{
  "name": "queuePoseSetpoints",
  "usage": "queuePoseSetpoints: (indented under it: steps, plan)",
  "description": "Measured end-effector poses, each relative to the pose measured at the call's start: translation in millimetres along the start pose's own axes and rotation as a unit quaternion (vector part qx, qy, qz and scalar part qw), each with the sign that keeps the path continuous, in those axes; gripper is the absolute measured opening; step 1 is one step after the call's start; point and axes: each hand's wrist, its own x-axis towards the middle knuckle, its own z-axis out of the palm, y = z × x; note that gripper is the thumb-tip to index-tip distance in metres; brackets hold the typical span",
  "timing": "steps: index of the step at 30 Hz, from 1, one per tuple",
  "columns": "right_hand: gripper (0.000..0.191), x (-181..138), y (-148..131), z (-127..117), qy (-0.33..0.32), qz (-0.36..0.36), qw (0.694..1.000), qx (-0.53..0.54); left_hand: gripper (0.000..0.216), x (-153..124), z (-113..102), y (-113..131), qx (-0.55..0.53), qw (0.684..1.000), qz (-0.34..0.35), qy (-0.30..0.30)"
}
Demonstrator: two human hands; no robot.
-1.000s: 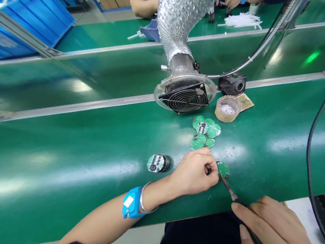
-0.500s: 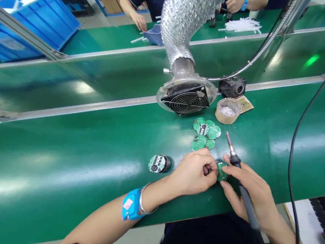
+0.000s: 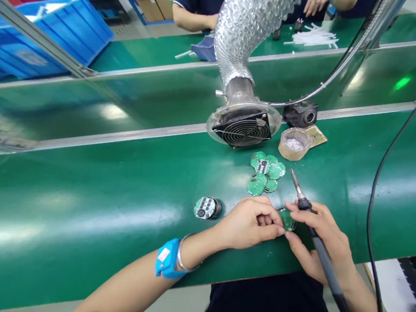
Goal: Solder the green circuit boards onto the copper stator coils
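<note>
While a soldering iron is gripped in the right hand, tip raised, a circuit board is pinched by the left hand on the green workbench, near spare boards.

the left hand covers most of the small round green circuit board; black cable runs off-frame.

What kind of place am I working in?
Probably an electronics assembly line: a long green conveyor belt, a pile of small round green circuit boards, a silver foil fume duct with a fan, and a black-handled soldering iron in the right hand, while the left hand pinches another board.
</note>
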Motion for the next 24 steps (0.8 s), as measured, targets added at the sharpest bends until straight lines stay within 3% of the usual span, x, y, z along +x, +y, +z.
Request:
queuePoseSetpoints:
  steps: [7,15,18,24]
  plan:
    - [0.031,6,-8,0,0.019,-0.027,0.999,-0.017,0.009,1,5,-2,0.009,1.000,-0.017,0.010]
    - [0.034,-14,3,3,-0.114,-0.038,0.990,-0.074,0.005,-3,15,-3,0.061,0.996,0.017,0.064]
    - [0.040,-19,3,-5,-0.093,-0.055,0.991,-0.085,0.007,-5,19,-2,0.109,0.990,0.046,0.079]
    - [0.052,-26,-18,-41,-0.036,-0.020,0.997,-0.059,0.008,-7,19,1,0.163,0.979,0.087,0.081]
